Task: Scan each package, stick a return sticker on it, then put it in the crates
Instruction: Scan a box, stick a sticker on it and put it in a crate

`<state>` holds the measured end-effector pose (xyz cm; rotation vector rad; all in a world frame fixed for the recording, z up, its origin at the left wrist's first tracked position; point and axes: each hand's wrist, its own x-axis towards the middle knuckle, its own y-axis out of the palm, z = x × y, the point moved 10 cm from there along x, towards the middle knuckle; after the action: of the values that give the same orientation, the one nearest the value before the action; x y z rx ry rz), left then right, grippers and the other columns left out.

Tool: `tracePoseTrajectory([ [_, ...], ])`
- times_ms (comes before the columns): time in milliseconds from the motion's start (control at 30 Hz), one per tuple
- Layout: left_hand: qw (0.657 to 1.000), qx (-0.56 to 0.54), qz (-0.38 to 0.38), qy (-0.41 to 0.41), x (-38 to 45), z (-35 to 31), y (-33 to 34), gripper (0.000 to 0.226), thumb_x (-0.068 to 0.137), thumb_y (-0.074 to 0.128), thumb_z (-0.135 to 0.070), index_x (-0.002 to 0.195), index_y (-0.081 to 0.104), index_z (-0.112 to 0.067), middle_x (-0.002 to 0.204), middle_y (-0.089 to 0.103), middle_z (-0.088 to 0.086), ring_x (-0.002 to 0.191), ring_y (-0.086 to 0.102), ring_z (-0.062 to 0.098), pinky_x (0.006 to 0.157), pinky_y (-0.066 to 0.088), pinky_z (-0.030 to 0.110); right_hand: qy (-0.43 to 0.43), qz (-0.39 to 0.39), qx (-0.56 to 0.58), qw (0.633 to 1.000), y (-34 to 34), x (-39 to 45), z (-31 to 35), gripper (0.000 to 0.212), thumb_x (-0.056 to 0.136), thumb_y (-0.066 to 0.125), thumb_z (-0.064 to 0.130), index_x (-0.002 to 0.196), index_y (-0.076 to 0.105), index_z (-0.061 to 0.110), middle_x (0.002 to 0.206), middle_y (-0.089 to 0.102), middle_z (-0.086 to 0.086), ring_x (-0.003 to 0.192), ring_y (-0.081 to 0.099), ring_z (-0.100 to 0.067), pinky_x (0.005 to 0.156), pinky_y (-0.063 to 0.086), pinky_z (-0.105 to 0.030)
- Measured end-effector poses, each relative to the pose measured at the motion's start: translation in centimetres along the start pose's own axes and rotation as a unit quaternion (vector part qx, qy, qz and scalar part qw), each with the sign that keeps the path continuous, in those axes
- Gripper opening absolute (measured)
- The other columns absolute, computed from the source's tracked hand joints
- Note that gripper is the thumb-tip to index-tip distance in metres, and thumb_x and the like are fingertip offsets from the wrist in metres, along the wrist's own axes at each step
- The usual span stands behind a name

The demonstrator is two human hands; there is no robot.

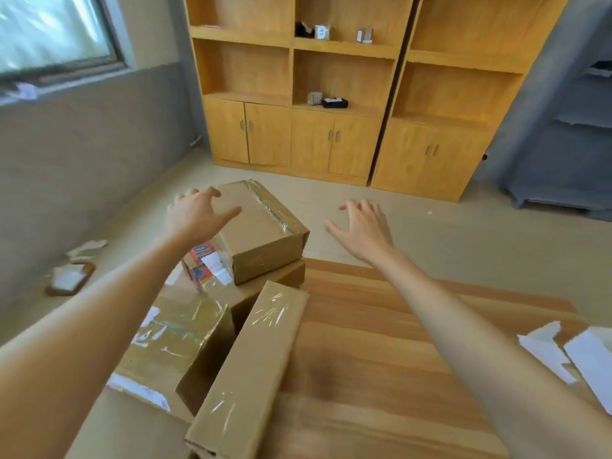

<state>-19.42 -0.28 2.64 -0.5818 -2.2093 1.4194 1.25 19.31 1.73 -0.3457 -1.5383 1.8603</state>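
Cardboard top package [261,223] on stack at table's [381,342] far left edge | my left hand [195,213] at its left side, fingers spread, contact unclear | my right hand [364,230] off to its right, fingers spread, holding nothing | long package [251,366] nearer | white papers [569,356] at right.

A sparsely furnished office or storeroom. Wooden shelving units [347,87] with cupboard doors line the far wall; taped cardboard packages [261,226] crowd a wooden table [381,342].
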Motion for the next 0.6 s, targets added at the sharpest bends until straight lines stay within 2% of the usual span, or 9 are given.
tracePoseTrajectory([
  [67,0.997,-0.045,-0.007,-0.061,0.1,1.5,0.4,0.065,0.087,0.052,-0.062,0.136,0.046,-0.019,0.137,0.047,0.015,0.128,0.038,0.035,0.102,0.037,0.045,-0.023,0.019,0.028,0.999,1.5,2.5,0.9,0.055,0.092,0.044,0.053,0.132,0.045,0.015,0.134,0.046,-0.009,0.124,0.038,-0.028,0.098,0.032,-0.037],
  [267,0.978,-0.111,0.013,-0.176,0.2,4.7,3.6,0.076,0.085,0.055,-0.062,0.143,0.034,-0.017,0.146,0.035,0.016,0.130,0.038,0.034,0.103,0.036,0.047,-0.042,0.092,0.102,0.990,6.7,7.4,3.2,0.062,0.091,0.046,0.056,0.136,0.040,0.014,0.136,0.043,-0.010,0.126,0.038,-0.029,0.098,0.034,-0.039],
  [433,0.944,-0.231,0.046,-0.233,2.1,5.7,7.1,0.083,0.087,0.058,-0.055,0.148,0.022,-0.013,0.151,0.031,0.015,0.133,0.039,0.031,0.105,0.036,0.044,-0.037,0.144,0.117,0.982,10.8,10.4,4.2,0.076,0.088,0.048,0.061,0.143,0.030,0.012,0.144,0.036,-0.010,0.131,0.034,-0.030,0.100,0.033,-0.039],
  [533,0.912,-0.308,0.056,-0.265,3.4,6.1,9.4,0.087,0.088,0.061,-0.048,0.150,0.014,-0.009,0.149,0.034,0.012,0.132,0.041,0.029,0.090,0.040,0.035,-0.009,0.187,0.152,0.970,13.6,11.6,4.2,0.087,0.085,0.049,0.066,0.147,0.023,0.011,0.149,0.030,-0.009,0.135,0.031,-0.030,0.102,0.032,-0.042],
  [600,0.886,-0.358,0.053,-0.289,4.2,6.8,11.1,0.096,0.085,0.064,-0.050,0.150,0.010,-0.007,0.150,0.034,0.011,0.133,0.040,0.028,0.094,0.040,0.034,0.012,0.215,0.186,0.959,15.1,12.3,4.2,0.093,0.083,0.051,0.068,0.149,0.020,0.011,0.151,0.027,-0.010,0.137,0.031,-0.029,0.105,0.032,-0.043],
])
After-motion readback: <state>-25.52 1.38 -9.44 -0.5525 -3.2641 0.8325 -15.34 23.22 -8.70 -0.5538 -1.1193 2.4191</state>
